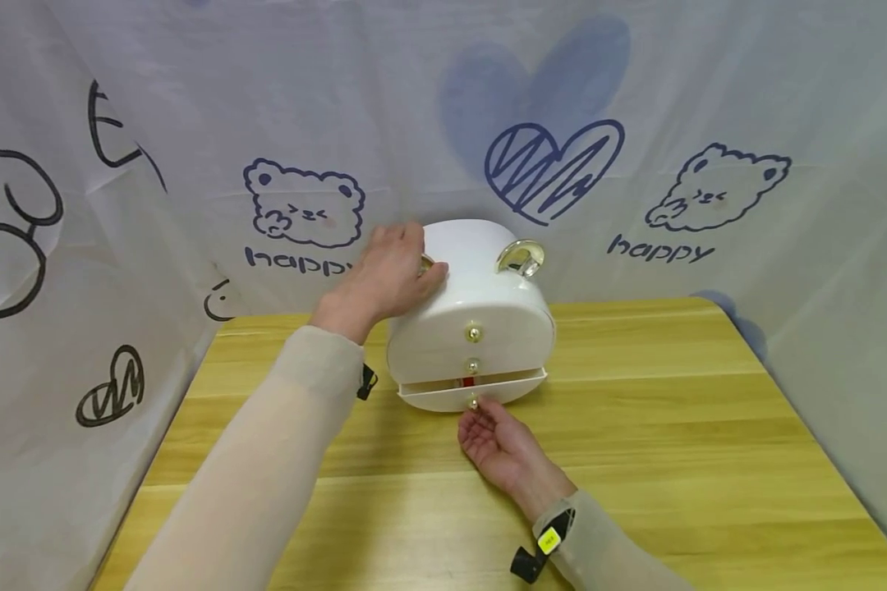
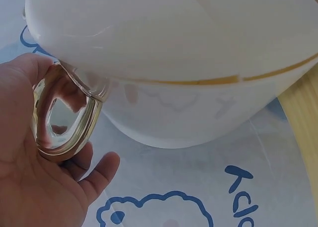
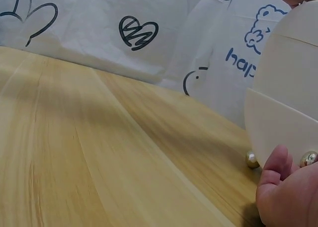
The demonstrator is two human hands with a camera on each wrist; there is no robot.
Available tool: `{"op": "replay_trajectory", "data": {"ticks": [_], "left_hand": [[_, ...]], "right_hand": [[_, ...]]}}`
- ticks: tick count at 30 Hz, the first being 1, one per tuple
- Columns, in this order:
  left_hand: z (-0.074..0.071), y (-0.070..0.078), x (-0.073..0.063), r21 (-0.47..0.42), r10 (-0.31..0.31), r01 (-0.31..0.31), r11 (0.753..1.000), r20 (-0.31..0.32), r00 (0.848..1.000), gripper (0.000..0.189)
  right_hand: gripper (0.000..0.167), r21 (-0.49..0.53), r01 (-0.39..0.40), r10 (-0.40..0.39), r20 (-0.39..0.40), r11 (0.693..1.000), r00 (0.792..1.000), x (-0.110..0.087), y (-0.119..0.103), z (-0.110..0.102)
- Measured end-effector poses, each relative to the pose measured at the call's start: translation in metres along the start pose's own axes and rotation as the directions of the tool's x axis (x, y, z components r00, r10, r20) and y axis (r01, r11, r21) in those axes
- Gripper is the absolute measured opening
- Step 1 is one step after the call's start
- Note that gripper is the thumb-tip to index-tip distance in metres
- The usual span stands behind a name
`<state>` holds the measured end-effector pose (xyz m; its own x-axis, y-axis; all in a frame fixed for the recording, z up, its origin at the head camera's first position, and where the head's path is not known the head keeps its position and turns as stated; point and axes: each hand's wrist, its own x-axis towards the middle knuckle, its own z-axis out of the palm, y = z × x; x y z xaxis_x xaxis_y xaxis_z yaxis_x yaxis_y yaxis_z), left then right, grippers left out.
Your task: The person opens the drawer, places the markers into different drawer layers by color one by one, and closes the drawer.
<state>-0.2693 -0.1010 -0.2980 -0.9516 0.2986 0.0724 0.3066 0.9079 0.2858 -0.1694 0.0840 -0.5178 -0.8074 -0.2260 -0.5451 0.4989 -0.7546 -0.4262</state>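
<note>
A glossy white box (image 1: 480,295) with a rounded front and gold ears stands on the table. Its bottom drawer (image 1: 443,400) is pulled out a little, and a small red thing (image 1: 469,382) shows inside. My left hand (image 1: 392,275) holds the gold ear (image 2: 74,122) on the box's left side, thumb and fingers around it. Low at the front, my right hand (image 1: 498,447) is palm up with curled fingers, pinching the gold drawer knob (image 3: 309,158). Two more gold knobs, an upper knob (image 1: 473,334) and a middle knob (image 1: 473,366), sit above.
The other gold ear (image 1: 521,258) sticks up at the box's right. A gold ball foot (image 3: 252,160) shows under the box. Behind the wooden table (image 1: 673,410) hangs a white cloth (image 1: 414,107) printed with bears and hearts, close to the box's back.
</note>
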Motion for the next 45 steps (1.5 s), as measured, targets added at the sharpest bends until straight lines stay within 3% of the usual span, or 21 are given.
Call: {"op": "replay_trajectory", "data": {"ticks": [16,21,26,31,38,41,45], "left_hand": [[0.002,-0.003,0.001,-0.021,0.015,-0.015,1.0,-0.009,1.0,0.042],[0.008,-0.002,0.002,-0.008,0.002,-0.002,1.0,-0.08,0.997,0.041],[0.016,-0.001,0.002,0.01,-0.007,0.009,1.0,-0.176,0.984,0.039],[0.019,0.003,0.002,0.034,-0.004,0.013,0.999,-0.232,0.973,0.037],[0.024,0.005,0.001,0.079,0.06,-0.035,0.996,-0.333,0.941,0.028],[0.024,0.005,0.001,0.102,0.089,-0.057,0.993,-0.343,0.935,0.026],[0.022,0.005,0.004,0.126,0.119,-0.084,0.989,-0.306,0.944,0.024]], "right_hand": [[0.019,-0.042,-0.018,0.018,0.002,0.999,1.0,0.005,-0.003,0.001],[0.019,-0.039,-0.014,0.014,0.001,0.999,1.0,0.005,-0.003,0.0],[0.02,-0.046,-0.011,0.012,0.009,0.999,1.0,0.004,-0.002,0.001],[0.02,-0.048,-0.013,0.013,0.014,0.999,1.0,0.005,-0.001,0.001],[0.02,-0.048,-0.014,0.014,0.014,0.999,1.0,0.007,0.001,-0.001],[0.02,-0.043,-0.01,0.011,0.016,0.999,1.0,0.007,0.001,-0.001],[0.017,-0.028,0.001,0.0,0.021,1.0,1.0,0.008,0.0,0.0]]}}
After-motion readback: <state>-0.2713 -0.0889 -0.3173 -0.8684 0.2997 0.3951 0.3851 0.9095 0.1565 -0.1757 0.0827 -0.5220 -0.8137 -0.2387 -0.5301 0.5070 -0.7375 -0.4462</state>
